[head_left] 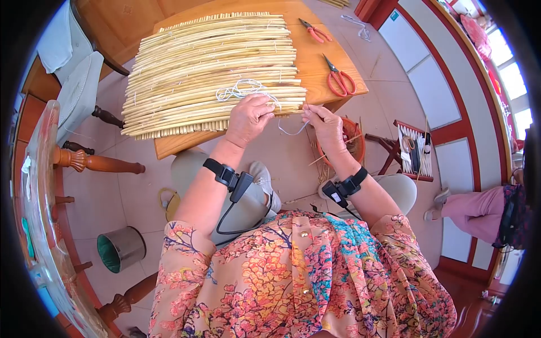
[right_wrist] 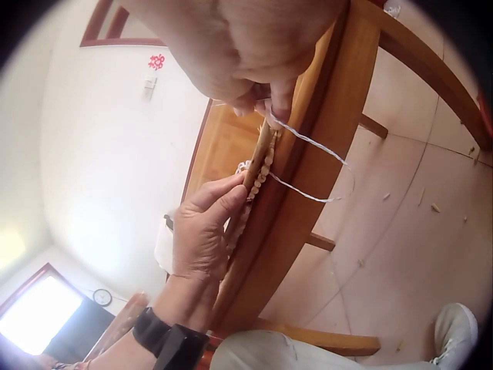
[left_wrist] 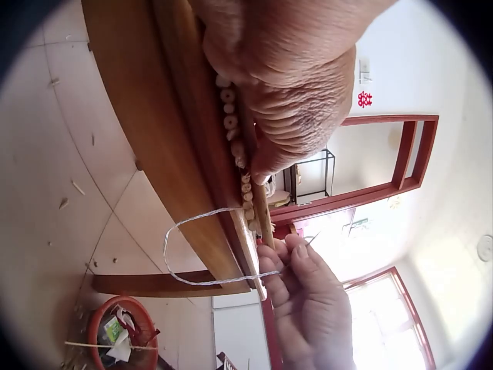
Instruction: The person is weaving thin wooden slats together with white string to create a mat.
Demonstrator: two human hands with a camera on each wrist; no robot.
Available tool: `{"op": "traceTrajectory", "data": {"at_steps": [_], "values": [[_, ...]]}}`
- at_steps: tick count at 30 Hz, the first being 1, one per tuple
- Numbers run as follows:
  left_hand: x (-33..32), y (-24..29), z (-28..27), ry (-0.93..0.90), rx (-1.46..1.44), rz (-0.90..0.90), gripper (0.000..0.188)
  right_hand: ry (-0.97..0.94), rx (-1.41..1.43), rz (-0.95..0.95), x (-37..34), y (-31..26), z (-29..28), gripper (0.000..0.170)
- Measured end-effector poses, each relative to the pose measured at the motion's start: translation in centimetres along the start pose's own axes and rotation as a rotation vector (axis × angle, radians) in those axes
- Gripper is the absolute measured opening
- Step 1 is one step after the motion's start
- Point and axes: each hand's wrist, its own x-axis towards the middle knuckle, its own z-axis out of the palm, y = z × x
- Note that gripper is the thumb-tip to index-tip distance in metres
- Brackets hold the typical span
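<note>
A mat of pale plant stalks (head_left: 214,67), tied with white string, lies on the wooden table (head_left: 315,62). My left hand (head_left: 249,119) holds the mat's near edge, thumb and fingers on the outermost stalk (right_wrist: 262,146). At the right end of that edge, my right hand (head_left: 327,130) pinches a thin needle (left_wrist: 313,238) and white string. The string (left_wrist: 166,243) hangs in a loop between the stalk ends and the right fingertips. More string (head_left: 243,89) lies bunched on the mat beside the left hand.
Red-handled scissors (head_left: 340,82) and pliers (head_left: 315,31) lie on the table's right side. Below stands an orange bucket (left_wrist: 123,304) with scraps, near a folding stool (head_left: 414,149). A metal bin (head_left: 121,249) and chairs are at left; another person's legs (head_left: 473,209) show at right.
</note>
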Motion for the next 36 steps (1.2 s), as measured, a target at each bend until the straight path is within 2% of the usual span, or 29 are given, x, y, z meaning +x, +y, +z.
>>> {"op": "traceTrajectory", "data": {"at_steps": [7,14,16,18,20,22,26,29,30,32,33,36], "values": [[-0.1,-0.2,0.3,0.017,0.023,0.007,0.015,0.008,0.081,0.017,-0.3,-0.5,0.5,0.020],[0.0,0.0,0.2,0.021,0.027,0.034,0.016,-0.037,-0.042,-0.022,0.4,-0.2,-0.7,0.019],[-0.5,-0.6,0.5,0.032,0.026,0.048,0.014,-0.014,0.143,0.091,-0.1,-1.8,-1.5,0.022],[-0.5,-0.7,0.3,0.040,0.022,0.069,0.014,0.019,0.187,0.204,0.3,-0.8,-3.2,0.024],[-0.3,-0.4,0.1,0.042,0.057,0.059,0.014,0.060,0.349,0.228,-0.1,-0.5,-4.1,0.023],[-0.4,-0.4,0.2,0.060,0.025,0.060,0.010,0.004,0.417,0.208,-0.1,1.2,-5.4,0.022],[-0.4,-0.5,0.4,0.097,-0.016,0.058,0.009,-0.082,0.361,0.196,-0.5,1.0,-4.3,0.017],[-0.3,-0.3,0.1,0.098,0.001,0.067,0.010,-0.059,-0.271,-0.094,-1.4,-1.7,-1.1,0.011],[-0.3,-0.3,-0.1,0.076,0.019,0.078,0.013,-0.065,-0.269,-0.097,-1.5,-2.5,0.0,0.011],[-0.3,-0.3,-0.1,0.056,0.043,0.087,0.016,-0.284,-0.638,-0.689,-1.2,-3.6,1.7,0.011],[-0.2,-0.2,-0.1,0.074,-0.017,0.049,0.014,-0.392,-0.670,-0.710,-0.9,-3.7,2.2,0.011],[-0.1,-0.6,0.0,0.104,-0.113,-0.009,0.013,-0.423,-0.785,-0.839,-0.2,-3.2,3.6,0.011]]}}
